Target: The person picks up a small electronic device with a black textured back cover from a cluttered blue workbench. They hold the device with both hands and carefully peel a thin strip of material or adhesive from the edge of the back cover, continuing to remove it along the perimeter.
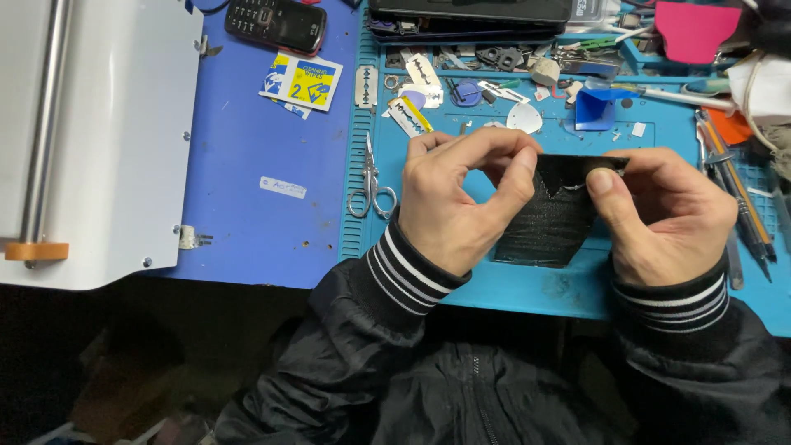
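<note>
Both my hands hold a flat black textured panel (550,222), roughly rectangular, tilted up above a blue work mat (527,288). My left hand (457,202) pinches the panel's upper left corner between thumb and forefinger. My right hand (663,210) grips its upper right edge, thumb pressed on the front. A ragged pale tear line shows near the panel's top. Both wrists wear black sleeves with white-striped cuffs.
Small scissors (371,188) lie left of my left hand. Razor blades (367,86), a white pick (525,118) and small parts litter the mat's far side. Pens and tools (737,194) lie at the right. A black phone (276,23) and a yellow sachet (303,81) rest on the blue table. A white machine (99,140) stands at left.
</note>
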